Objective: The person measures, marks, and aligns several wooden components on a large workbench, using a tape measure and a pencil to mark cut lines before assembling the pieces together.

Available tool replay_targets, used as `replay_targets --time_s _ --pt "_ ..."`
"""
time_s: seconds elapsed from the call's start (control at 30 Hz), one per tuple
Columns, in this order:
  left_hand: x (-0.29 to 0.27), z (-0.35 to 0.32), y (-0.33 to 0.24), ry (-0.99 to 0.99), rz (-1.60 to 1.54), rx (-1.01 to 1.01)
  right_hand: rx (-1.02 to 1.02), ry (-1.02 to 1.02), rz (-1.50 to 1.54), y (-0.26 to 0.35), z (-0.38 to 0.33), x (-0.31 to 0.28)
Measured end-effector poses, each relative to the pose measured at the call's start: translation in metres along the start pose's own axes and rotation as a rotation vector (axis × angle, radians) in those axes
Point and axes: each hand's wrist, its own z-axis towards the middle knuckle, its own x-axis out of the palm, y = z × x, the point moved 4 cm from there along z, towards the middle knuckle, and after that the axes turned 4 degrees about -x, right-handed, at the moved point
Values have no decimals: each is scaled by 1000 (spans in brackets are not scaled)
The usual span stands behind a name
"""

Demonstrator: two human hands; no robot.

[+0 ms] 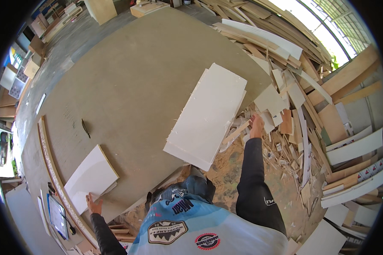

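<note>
My right hand [256,126] reaches out over the scrap pile, its fingers closed on one end of a thin, pale wood strip [237,132]. The strip points toward a stack of white panels [208,114] with ragged edges, lying at an angle on the large brown-grey board. At the lower left, my left hand [94,205] rests at the near edge of a smaller stack of white panels [91,176]. Its fingers are apart on the panel's surface.
Offcuts and wood scraps [285,140] heap up on the right, with long planks behind them. The large board [136,76] spreads before me. A long narrow strip [51,165] and a clipboard [58,216] lie at the left. A small dark object [85,127] sits on the board.
</note>
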Motion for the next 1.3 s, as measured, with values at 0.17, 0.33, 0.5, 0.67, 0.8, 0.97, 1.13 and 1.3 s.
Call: replay_targets --time_s 0.17,0.33,0.5,0.67,0.8,0.97,1.13,1.3 --pt "15 -48 -50 24 -97 -36 -14 168 -51 -2 98 27" --pt "32 -122 -45 17 -116 -192 82 209 -93 1 96 68" --pt "59 -170 -28 5 -168 -229 -139 212 -203 -17 137 70" --pt "73 -215 -43 85 -117 -377 -60 229 -44 -1 115 73" --pt "82 -213 -34 119 -83 -339 -91 123 -277 22 99 73" --pt "79 -160 54 -50 74 -90 -409 -176 -568 45 60 85" --pt "19 -133 -42 -40 9 -276 -871 106 -312 84 -79 108" --pt "-5 -70 -9 -178 27 -235 -849 884 -206 99 -293 158"
